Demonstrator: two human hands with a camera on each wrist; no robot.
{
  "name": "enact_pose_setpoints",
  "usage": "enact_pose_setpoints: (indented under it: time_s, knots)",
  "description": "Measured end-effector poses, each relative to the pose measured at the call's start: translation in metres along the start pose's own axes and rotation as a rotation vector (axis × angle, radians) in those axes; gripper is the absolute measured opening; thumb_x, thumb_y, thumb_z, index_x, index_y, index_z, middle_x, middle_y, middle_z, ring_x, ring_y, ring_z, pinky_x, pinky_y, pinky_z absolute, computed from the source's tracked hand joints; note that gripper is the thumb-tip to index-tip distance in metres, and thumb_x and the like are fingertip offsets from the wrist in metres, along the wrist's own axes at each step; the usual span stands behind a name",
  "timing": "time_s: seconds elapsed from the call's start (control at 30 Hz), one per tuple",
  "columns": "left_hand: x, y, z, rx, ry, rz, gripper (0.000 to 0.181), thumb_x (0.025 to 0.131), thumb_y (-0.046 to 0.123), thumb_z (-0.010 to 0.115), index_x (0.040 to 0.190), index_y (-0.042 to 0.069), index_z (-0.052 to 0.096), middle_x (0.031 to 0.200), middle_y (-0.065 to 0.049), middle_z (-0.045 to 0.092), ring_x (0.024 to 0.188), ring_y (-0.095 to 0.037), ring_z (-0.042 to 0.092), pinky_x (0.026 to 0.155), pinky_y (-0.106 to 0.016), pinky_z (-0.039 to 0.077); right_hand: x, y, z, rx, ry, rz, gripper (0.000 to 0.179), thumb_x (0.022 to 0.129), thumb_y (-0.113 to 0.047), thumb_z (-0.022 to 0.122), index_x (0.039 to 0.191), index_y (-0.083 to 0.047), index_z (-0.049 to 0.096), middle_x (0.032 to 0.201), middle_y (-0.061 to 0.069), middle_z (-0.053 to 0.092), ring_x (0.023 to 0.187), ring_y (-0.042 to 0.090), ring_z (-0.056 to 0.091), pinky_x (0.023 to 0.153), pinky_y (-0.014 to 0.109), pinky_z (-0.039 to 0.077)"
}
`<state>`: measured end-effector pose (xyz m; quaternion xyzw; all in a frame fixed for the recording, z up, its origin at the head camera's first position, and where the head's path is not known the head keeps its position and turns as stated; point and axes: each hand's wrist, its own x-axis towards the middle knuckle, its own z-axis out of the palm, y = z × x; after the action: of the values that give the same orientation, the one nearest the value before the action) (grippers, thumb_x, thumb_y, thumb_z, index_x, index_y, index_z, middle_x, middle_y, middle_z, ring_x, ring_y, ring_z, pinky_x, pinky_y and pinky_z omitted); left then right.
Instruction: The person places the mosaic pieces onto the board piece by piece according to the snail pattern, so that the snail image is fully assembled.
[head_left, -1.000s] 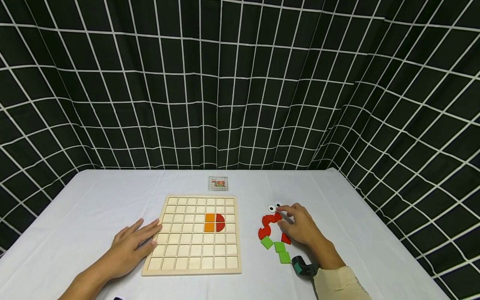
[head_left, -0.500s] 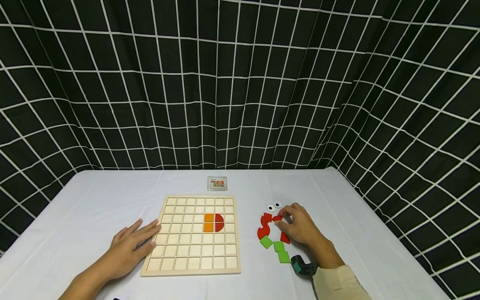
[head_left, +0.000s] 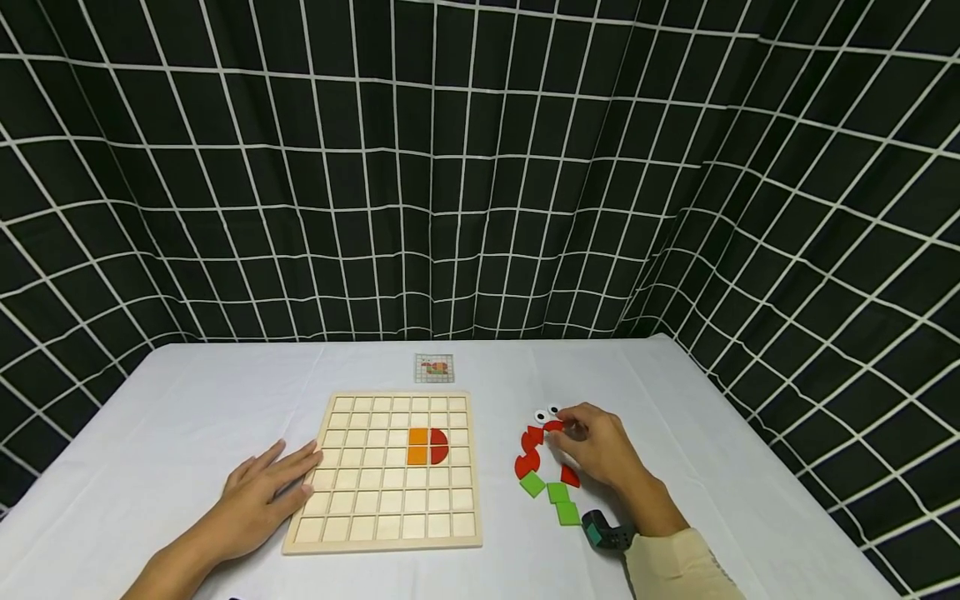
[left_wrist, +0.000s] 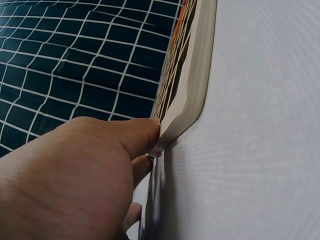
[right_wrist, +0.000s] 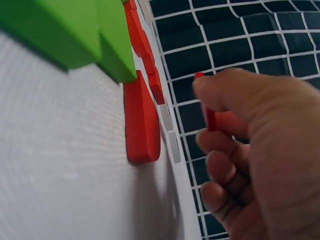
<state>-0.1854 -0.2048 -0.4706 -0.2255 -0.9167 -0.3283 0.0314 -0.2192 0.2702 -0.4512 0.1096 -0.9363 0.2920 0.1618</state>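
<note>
My left hand (head_left: 262,504) lies with fingers extended at the left side of the pale wooden grid board (head_left: 360,546). In the left wrist view its thumb touches the board's edge (left_wrist: 192,95). My right hand (head_left: 600,446) pinches a red tile (right_wrist: 209,117) between thumb and fingers, lifted off the table; its full outline is partly hidden. Beside that hand lie more red tiles (head_left: 528,463), several green square tiles (head_left: 557,492) and two white eye pieces (head_left: 541,416). Another red tile (right_wrist: 142,125) lies under the right hand. Two orange squares (head_left: 418,445) and two red quarter-circles (head_left: 438,446) sit in the board.
A small picture card (head_left: 434,367) lies behind the board on the white tablecloth (head_left: 225,392). The right wrist wears a black band (head_left: 609,532). A black curtain with white grid lines (head_left: 420,208) hangs round the back and sides.
The right hand's fingers have drawn back slightly from the eye pieces, and a red tile is now lifted between them. The left hand stays at the board's edge.
</note>
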Motion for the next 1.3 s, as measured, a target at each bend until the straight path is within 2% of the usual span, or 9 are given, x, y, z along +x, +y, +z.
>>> enact_pose_setpoints:
  time_s: [0.33,0.53,0.73,1.03,1.3]
  knots:
    - [0.003,0.002,-0.001,0.011,-0.003,0.005,0.046,0.099,0.03,0.056,0.137,0.005,0.054,0.148,-0.013,0.04,0.136,-0.052,0.017,0.101,-0.071,0.003,0.01,-0.03,0.0,0.09,0.013,-0.148,0.021,0.082,-0.01,0.078,0.102,-0.006,0.073,0.092,-0.006,0.064,0.081,0.017,0.058,0.071,0.033,0.054]
    - [0.001,0.001,0.0,0.016,-0.008,-0.007,0.047,0.099,0.032,0.056,0.138,0.006,0.054,0.148,-0.012,0.04,0.136,-0.051,0.018,0.101,-0.07,0.003,0.02,-0.06,0.011,0.138,0.012,-0.23,0.018,0.082,-0.01,0.079,0.099,-0.008,0.074,0.094,-0.006,0.065,0.082,0.022,0.062,0.072,0.039,0.056]
    - [-0.001,-0.001,-0.001,0.023,0.003,0.002,0.046,0.098,0.03,0.057,0.137,0.006,0.054,0.147,-0.012,0.041,0.136,-0.051,0.02,0.101,-0.07,0.004,0.031,-0.092,0.029,0.162,-0.012,-0.312,0.021,0.083,-0.012,0.078,0.101,-0.005,0.073,0.094,-0.003,0.065,0.081,0.024,0.061,0.069,0.036,0.055]
    - [-0.001,-0.001,0.0,0.013,0.004,-0.008,0.046,0.098,0.031,0.057,0.138,0.007,0.054,0.148,-0.011,0.041,0.136,-0.05,0.019,0.101,-0.069,0.004,0.042,-0.131,0.059,0.203,-0.104,-0.304,0.023,0.085,-0.014,0.074,0.107,-0.005,0.072,0.096,-0.003,0.064,0.084,0.02,0.058,0.072,0.029,0.05]
    - [0.001,-0.001,0.0,0.015,0.004,-0.001,0.046,0.099,0.031,0.057,0.138,0.007,0.054,0.148,-0.011,0.04,0.136,-0.05,0.019,0.102,-0.069,0.004,0.047,-0.144,0.075,0.193,-0.182,-0.293,0.024,0.089,-0.017,0.071,0.11,-0.005,0.071,0.098,-0.005,0.063,0.085,0.017,0.057,0.073,0.022,0.049]
